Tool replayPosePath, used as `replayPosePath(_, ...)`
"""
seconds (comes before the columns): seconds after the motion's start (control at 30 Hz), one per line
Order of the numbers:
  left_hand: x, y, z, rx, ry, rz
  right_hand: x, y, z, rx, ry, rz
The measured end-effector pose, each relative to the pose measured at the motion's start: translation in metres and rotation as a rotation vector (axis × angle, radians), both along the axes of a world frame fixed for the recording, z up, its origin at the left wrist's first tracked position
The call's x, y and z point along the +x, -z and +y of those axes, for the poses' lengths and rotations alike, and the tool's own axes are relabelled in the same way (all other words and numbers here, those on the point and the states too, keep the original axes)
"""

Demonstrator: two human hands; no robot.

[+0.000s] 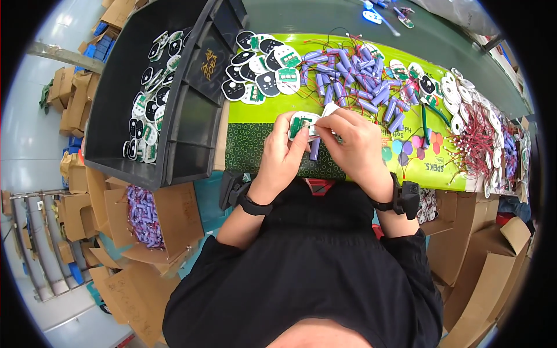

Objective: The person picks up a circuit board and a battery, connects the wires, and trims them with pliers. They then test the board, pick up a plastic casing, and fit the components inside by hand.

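Pinched in left hand [283, 148], above patterned mat [249, 152]: white-rimmed circuit board [297, 125], green face up | Closed narrow at its right edge: right hand [320, 127], contents too small to tell | Just wearer-side, between hands, seemingly lengthwise toward body: purple cell [314, 151]

White rounded plate [307, 118] in the hands [281, 149], green circuit board [297, 126] uppermost, purple battery [315, 149] near its lower edge

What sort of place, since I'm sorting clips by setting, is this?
Probably an electronics assembly workshop: there are piled rounded plates with green circuit boards, heaped purple wired cylinders and a cardboard box holding more cylinders.
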State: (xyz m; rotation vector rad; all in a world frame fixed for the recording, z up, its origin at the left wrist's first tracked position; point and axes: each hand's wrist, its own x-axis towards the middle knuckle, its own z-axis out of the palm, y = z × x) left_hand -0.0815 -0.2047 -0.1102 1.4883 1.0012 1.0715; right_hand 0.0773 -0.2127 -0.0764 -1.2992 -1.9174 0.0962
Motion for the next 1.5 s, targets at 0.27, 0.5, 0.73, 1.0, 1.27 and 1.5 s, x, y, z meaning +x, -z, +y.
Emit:
replayPosePath(0.27, 0.006, 0.006, 0.002, 0.092, -0.042, 0.113, -0.002, 0.003, 0.001, 0.017, -0.024, -0.009)
replayPosePath(0.5, 0.005, 0.014, 0.002, 0.106, -0.061, 0.156, 0.0, 0.007, 0.001, -0.008, -0.086, 0.01)
replayPosePath(0.73, 0.01, 0.015, 0.0, 0.266, -0.085, 0.23, -0.004, 0.01, -0.003, -0.052, -0.02, 0.042)
replayPosePath(1.0, 0.011, 0.012, 0.0, 0.308, -0.094, 0.289, -0.01, 0.012, -0.005, -0.021, 0.038, 0.009)
replayPosePath(1.27, 0.013, 0.016, -0.001, 0.362, -0.09, 0.345, -0.009, 0.017, -0.006, -0.064, 0.067, 0.001)
replayPosePath(1.5, 0.015, 0.01, -0.003, 0.339, -0.018, 0.257, -0.016, 0.021, -0.005, 0.052, 0.095, 0.079)
